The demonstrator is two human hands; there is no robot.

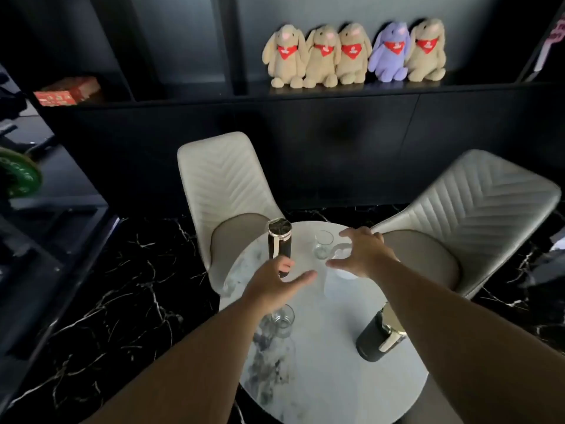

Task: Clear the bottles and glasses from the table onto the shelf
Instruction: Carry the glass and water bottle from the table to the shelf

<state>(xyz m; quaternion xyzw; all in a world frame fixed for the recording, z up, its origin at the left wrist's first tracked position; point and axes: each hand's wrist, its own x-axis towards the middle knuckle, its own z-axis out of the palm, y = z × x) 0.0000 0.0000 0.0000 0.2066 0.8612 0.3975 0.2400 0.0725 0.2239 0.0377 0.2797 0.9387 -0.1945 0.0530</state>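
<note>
Round marble surface, two pale chairs at its far side. Left hand spread open at the base of the dark bottle near the far left edge — contact uncertain, no closed grip. Right hand open, fingers fanned over a clear glass; holds nothing. Second glass just beside it, third glass under the left forearm. Second bottle at the right edge. Shelf behind — plush rabbits on it.
</note>
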